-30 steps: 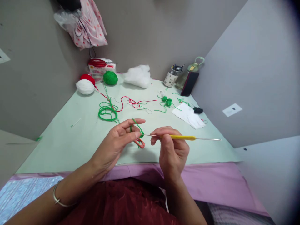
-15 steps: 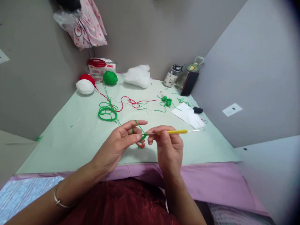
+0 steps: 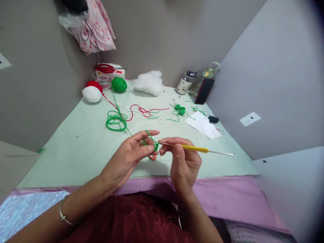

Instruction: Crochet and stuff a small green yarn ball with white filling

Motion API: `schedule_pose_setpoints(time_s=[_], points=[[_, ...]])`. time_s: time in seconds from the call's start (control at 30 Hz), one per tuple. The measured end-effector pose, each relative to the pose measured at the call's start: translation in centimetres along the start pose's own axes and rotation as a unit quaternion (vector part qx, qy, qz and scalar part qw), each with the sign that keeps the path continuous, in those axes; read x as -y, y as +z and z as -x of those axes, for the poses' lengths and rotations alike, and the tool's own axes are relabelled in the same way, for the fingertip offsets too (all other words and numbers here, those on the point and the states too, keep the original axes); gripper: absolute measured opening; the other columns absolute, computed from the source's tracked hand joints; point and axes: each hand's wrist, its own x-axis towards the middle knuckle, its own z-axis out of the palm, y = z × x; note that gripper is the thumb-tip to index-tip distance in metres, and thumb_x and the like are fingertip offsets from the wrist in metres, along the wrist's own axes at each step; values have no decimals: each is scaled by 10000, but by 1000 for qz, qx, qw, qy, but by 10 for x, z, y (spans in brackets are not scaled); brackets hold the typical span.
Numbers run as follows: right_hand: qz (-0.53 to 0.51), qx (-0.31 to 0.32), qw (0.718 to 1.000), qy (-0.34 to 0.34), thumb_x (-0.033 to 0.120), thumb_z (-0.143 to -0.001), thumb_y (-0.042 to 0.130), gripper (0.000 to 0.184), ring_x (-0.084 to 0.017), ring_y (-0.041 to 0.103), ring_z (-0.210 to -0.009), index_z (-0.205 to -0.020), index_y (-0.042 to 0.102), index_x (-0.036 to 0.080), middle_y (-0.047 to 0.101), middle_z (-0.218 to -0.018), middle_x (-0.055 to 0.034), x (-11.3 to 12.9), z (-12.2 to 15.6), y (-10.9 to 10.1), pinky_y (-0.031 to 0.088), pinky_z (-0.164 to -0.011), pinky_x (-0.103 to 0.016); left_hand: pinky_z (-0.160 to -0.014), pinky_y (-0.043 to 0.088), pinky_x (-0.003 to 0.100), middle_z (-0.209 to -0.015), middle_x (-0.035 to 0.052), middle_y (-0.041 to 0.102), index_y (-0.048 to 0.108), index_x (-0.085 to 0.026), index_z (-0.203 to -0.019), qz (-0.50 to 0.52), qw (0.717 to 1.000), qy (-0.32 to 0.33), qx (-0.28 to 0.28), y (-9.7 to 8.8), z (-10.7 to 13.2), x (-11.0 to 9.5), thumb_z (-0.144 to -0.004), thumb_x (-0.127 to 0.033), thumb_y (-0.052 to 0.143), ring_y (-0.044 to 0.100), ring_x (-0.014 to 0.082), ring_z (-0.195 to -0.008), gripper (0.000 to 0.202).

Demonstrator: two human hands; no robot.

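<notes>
Left hand (image 3: 130,148): thumb and fingers pinched on the piece (image 3: 156,147), above the table cover (image 3: 76,162) near its front edge. Index finger stretched out, strand (image 3: 150,136) running over it, probably for tension.
Right hand (image 3: 185,158): closed round the hook (image 3: 194,148) pen fashion, likely for fine control of the tip.
Gap: hands close together, fingertips nearly meeting; cannot tell whether they touch.
Hook: slim, yellow handle mid-length, plastic by the look, bare metal shaft at each end. Near tip at the piece's upper edge; too small to tell if it sits in a loop.
Piece: small, curved, green, knotted yarn; partly behind the left thumb.
Clip (image 3: 153,157): orange, smooth, round-ended, just below the piece; seems to hang from it, perhaps as a stitch marker.
Coil (image 3: 115,122): loose green loops beyond the left hand, presumably slack laid out to feed freely.
Balls: green ball (image 3: 118,84), white ball (image 3: 91,94), red ball (image 3: 95,85) at back left; neatly wound, apparently parked clear of the elbows.
Stuffing (image 3: 149,83): white, fluffy heap by the back wall.
Knobs (image 3: 181,110): small, rounded, green, with loose tails.
Phone (image 3: 205,91): flat, dark, leaning by the bottle (image 3: 198,84), perhaps for a view of its screen.
</notes>
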Motion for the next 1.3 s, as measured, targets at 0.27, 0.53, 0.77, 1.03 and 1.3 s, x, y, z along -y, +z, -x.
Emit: schedule_pose_setpoints(time_s=[0.27, 0.53, 0.77, 1.03, 1.3], points=[[66, -2, 997, -45, 170, -1019, 570, 211, -115, 670, -690, -1033, 767, 242, 755, -982, -29, 0, 0, 1, 574, -643, -288, -797, 498, 278, -874, 3, 692, 719, -215, -1213, 0, 1000, -25, -1, 0, -3, 2, -832, -281, 822, 656, 136, -778, 401], [47, -52, 997, -42, 230, -1041, 547, 226, -130, 656, -682, -994, 767, 246, 731, -938, -27, 1, -2, -5, 523, -639, -328, -806, 536, 275, -833, -2, 682, 746, -194, -1076, 30, 999, -31, -13, -8, -5, 2, -859, -247, 779, 677, 134, -739, 227], [50, -15, 997, -53, 197, -1028, 560, 205, -129, 654, -655, -1010, 760, 239, 721, -861, -14, 4, -1, -2, 529, -626, -323, -776, 531, 223, -828, -8, 679, 748, -187, -927, 42, 999, -24, -4, -8, -7, 4, -849, -227, 791, 663, 107, -728, 98], [74, -13, 996, -48, 182, -1027, 552, 211, -129, 653, -654, -1003, 752, 245, 717, -845, -5, 4, -1, -1, 547, -621, -308, -767, 513, 219, -838, -1, 701, 741, -187, -887, 47, 998, -32, 4, -7, -4, 2, -848, -229, 792, 655, 104, -720, 76], [92, -11, 993, -68, 172, -1025, 548, 221, -129, 653, -657, -1015, 757, 243, 718, -842, -11, 6, 0, -1, 554, -614, -300, -780, 504, 234, -848, 1, 705, 739, -190, -888, 34, 999, -30, 1, -6, -3, 3, -853, -243, 795, 649, 111, -731, 85]])
